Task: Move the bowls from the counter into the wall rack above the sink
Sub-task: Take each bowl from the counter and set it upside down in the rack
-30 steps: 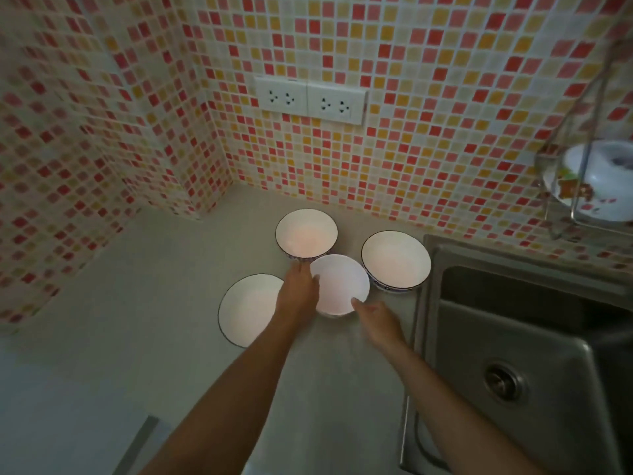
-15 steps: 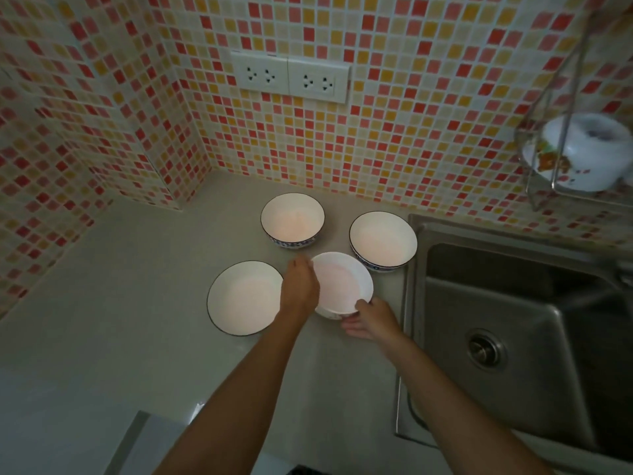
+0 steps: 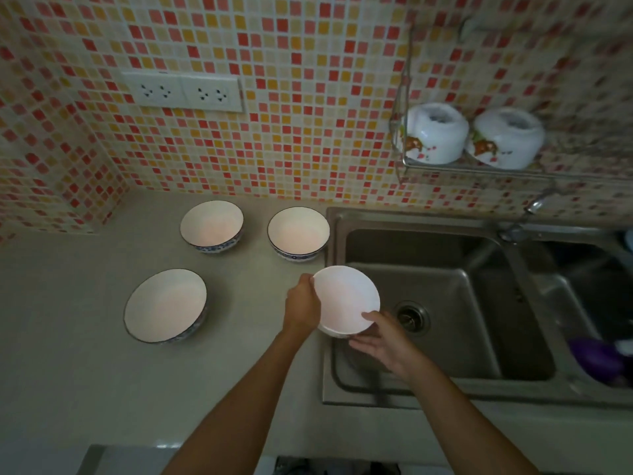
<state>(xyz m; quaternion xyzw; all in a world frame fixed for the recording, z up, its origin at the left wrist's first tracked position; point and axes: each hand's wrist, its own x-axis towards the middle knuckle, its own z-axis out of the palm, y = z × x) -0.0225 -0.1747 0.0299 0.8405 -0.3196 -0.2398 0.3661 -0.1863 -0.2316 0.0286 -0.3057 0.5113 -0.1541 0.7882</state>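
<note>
A plain white bowl [image 3: 344, 298] hangs in the air over the left edge of the sink, tilted toward me. My left hand [image 3: 303, 306] grips its left rim and my right hand [image 3: 380, 339] holds its lower right rim and underside. Three blue-rimmed bowls stand upright on the counter: one at the back left [image 3: 211, 225], one at the back beside the sink [image 3: 298, 232], a wider one at the front left [image 3: 166, 305]. The wire wall rack [image 3: 479, 171] above the sink holds two white floral bowls [image 3: 433, 133] [image 3: 508, 137] on their sides.
The steel sink [image 3: 428, 248] has a drain [image 3: 409, 317], with a tap [image 3: 534, 204] under the rack and a purple object [image 3: 596, 359] at its right. A double wall socket [image 3: 181, 92] sits on the mosaic tiles. Grey counter [image 3: 68, 354] stretches left of the bowls.
Both hands have lifted the plain white bowl off the counter and carried it right, over the sink's edge. The view has swung right, showing more of the rack and sink.
</note>
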